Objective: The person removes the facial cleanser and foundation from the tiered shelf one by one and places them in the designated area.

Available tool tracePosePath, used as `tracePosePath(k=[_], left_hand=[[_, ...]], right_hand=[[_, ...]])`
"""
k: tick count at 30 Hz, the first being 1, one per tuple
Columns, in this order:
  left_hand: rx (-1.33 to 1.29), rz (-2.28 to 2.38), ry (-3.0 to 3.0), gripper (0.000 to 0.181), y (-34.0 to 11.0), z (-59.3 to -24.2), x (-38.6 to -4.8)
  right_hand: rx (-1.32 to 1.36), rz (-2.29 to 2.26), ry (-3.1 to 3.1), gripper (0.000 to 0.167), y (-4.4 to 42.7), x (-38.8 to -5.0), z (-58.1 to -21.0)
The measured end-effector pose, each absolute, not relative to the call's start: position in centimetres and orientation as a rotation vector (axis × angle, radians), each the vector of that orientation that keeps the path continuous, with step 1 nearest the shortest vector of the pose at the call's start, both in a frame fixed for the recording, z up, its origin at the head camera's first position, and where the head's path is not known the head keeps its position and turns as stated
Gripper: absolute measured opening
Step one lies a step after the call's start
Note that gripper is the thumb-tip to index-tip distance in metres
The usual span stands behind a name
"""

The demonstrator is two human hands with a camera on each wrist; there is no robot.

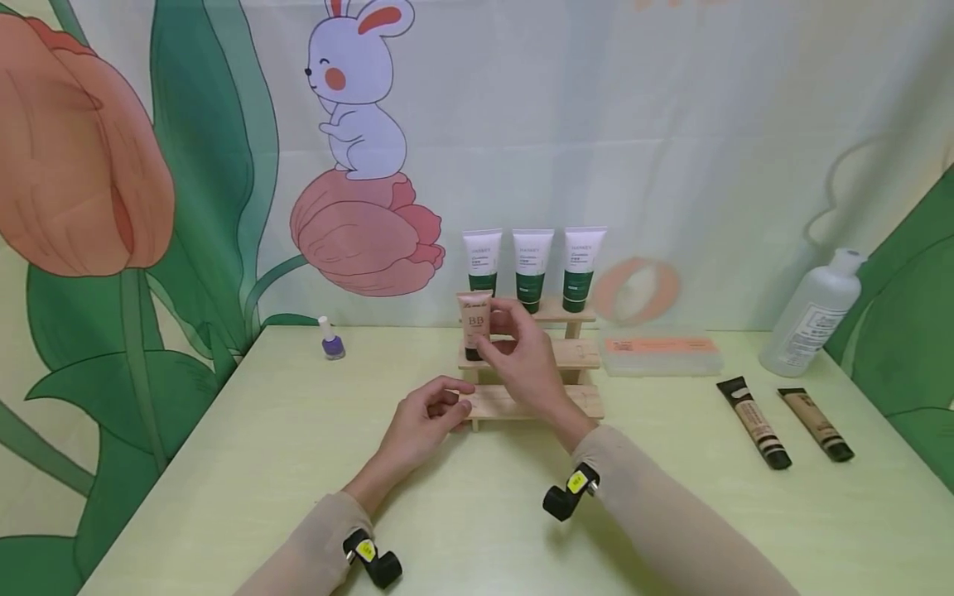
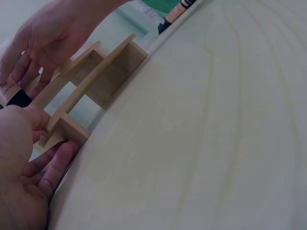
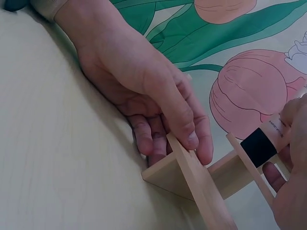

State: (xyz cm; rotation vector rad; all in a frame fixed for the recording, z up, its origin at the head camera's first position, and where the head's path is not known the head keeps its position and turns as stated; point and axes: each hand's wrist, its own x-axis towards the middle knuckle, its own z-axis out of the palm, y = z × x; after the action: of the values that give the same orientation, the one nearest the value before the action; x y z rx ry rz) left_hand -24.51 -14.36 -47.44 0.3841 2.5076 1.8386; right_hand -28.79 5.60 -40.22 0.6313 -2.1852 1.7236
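Note:
A three-tier wooden display stand (image 1: pixel 577 354) stands on the table. My right hand (image 1: pixel 527 358) pinches a beige BB cream tube (image 1: pixel 475 319), held upright with its black cap down at the left end of the middle shelf. In the right wrist view the black cap (image 3: pixel 259 147) is right by the shelf edge; whether it bears weight there I cannot tell. With thumb and fingers, my left hand (image 1: pixel 426 420) grips the left end of the lowest shelf (image 3: pixel 194 175). Along the top shelf stand three white-and-green tubes (image 1: pixel 483 248), the left one partly hidden behind the beige tube.
Two beige-and-black tubes (image 1: pixel 754 422) lie at the table's right. Behind them stands a clear bottle (image 1: pixel 812 319). A flat translucent box (image 1: pixel 662 356) with an orange label is beside the stand. Far left is a purple nail polish bottle (image 1: pixel 332 343). A printed curtain (image 1: pixel 522 124) hangs behind.

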Motion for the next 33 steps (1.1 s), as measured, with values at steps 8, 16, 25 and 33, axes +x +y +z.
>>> tracePosePath(k=[8,16,25,33], left_hand=[[0.403,1.833,2.521,0.022,-14.6,-47.5,-24.5],[0.400,1.848,2.517,0.021,-14.6,-47.4,-24.4],[0.380,1.873,2.495,0.021,-14.2,-47.2,-24.5],[0.365,1.863,2.500,0.021,-14.3,-47.4,-24.4]], right_hand=[[0.623,1.700,-2.204,0.036,5.9,-28.5,-39.8],[0.605,1.648,-2.175,0.037,8.5,-27.3,-38.8],[0.561,1.609,-2.043,0.034,14.5,-25.9,-37.9],[0.400,1.490,-2.074,0.037,20.0,-24.8,-38.4]])
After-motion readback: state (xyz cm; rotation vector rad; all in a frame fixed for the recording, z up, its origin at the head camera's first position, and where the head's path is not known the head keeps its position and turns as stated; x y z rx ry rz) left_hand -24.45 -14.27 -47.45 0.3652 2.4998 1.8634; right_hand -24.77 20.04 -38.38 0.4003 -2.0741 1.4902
